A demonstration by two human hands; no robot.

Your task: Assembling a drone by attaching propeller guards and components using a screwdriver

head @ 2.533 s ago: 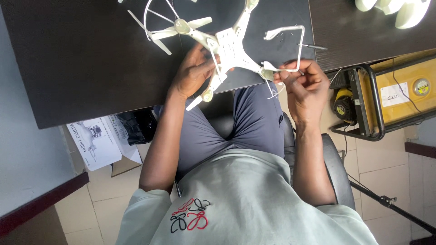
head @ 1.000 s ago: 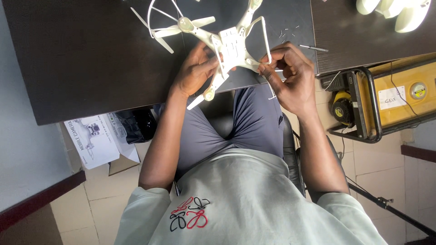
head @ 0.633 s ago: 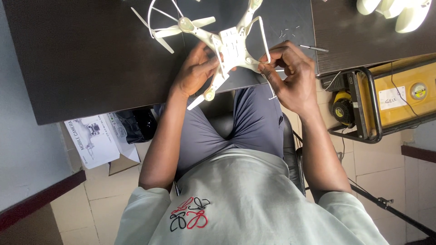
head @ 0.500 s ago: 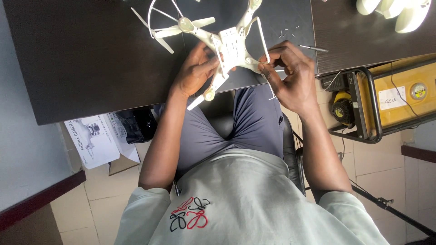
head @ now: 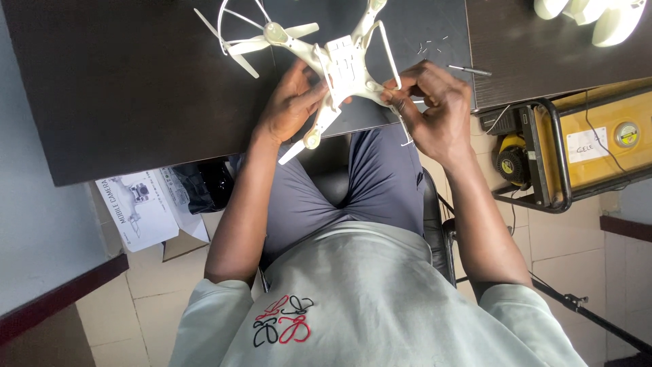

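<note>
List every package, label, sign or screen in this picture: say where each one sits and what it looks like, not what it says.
White cardboard box: on the floor under the dark desk's left edge, rectangular, with a small drone picture.
White label: rectangular sticker on the yellow machine at right.
Round badge: small grey-green disc beside that sticker.
No screens or signs show.

Screwdriver: on the desk, just right of the hands
Yellow machine: on the floor, right of the hands
Printed box: below-left of the hands, under the desk edge
</note>
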